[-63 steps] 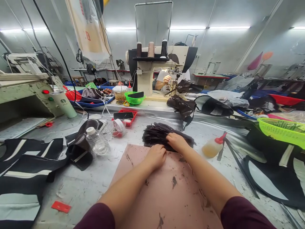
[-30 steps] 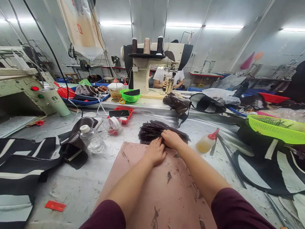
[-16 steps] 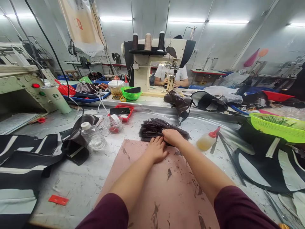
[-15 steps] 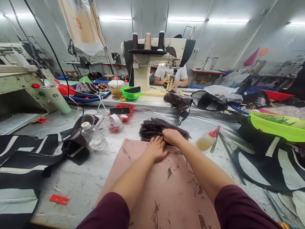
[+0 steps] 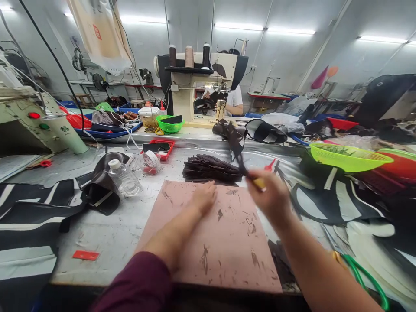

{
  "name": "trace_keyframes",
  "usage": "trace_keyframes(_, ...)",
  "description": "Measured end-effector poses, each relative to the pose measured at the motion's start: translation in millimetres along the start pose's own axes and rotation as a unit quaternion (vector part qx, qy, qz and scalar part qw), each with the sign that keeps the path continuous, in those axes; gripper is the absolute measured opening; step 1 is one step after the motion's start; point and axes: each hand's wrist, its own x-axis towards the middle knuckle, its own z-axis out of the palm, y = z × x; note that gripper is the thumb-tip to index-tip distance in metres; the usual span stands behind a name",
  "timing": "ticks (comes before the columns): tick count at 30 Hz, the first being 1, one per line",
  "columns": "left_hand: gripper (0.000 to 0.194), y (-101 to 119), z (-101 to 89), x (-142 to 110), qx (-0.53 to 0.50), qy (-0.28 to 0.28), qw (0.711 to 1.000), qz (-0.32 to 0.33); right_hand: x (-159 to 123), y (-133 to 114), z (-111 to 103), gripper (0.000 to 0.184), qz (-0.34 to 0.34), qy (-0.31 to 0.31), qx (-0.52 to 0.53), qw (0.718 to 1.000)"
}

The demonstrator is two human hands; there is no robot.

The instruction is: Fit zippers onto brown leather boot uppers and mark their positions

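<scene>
A heap of thin dark brown leather-like strips (image 5: 209, 168) lies at the far edge of the pink board (image 5: 224, 247). My left hand (image 5: 204, 198) lies on the board just in front of the heap, fingers stretched toward it and holding nothing. My right hand (image 5: 271, 197), blurred by motion, is raised to the right of the heap. It is closed on some dark brown strips (image 5: 235, 145) that stick up from the fingers; how many I cannot tell. The squeeze bottle with a red tip (image 5: 270, 164) is mostly hidden behind this hand.
A clear bottle (image 5: 125, 178) and dark shaped pieces (image 5: 30, 212) are on the left. Green-handled scissors (image 5: 365, 275) lie at the lower right, below a yellow-green basket (image 5: 351, 160). A sewing machine (image 5: 198, 82) stands behind, with a person beyond it.
My right hand has left the heap, moving right and up with strips in it. My left hand stays by the heap. The view has swung right, bringing the scissors into sight.
</scene>
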Motion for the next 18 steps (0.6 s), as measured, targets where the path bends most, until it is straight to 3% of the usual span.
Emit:
trace_keyframes(3,0.049,7.0,-1.7,-60.3,-0.104,-0.01,0.994,-0.033,-53.5,-35.3,0.0,0.02,-0.036,-0.142,0.061,0.987)
trace_keyframes(6,0.062,0.2,-19.4,-123.0,-0.182,-0.022,0.979,-0.093,-111.1,-67.8,-2.2,0.026,-0.038,-0.25,0.083,0.964)
trace_keyframes(9,0.054,-9.3,-43.9,-161.7,-0.157,0.067,0.968,-0.182,-146.5,-89.6,-10.9,0.028,-0.016,-0.288,0.081,0.954)
trace_keyframes(10,0.046,-11.1,-49.0,-167.9,-0.122,0.09,0.971,-0.185,-152.5,-93.3,-13.6,0.028,-0.01,-0.292,0.079,0.953)
trace_keyframes(12,0.032,-11.1,-50.1,-172.1,-0.035,0.09,0.987,-0.131,-158.5,-95.8,-17.4,0.029,-0.009,-0.292,0.076,0.953)
trace_keyframes(15,0.021,-3.4,-31.8,-165.7,0.032,-0.007,0.999,-0.003,-160.6,-92.6,-21.1,0.031,-0.012,-0.303,0.077,0.95)
trace_keyframes(18,0.016,5.7,-9.3,-153.9,0.017,-0.088,0.995,0.044,-161.9,-88.4,-25.1,0.036,-0.017,-0.317,0.073,0.945)
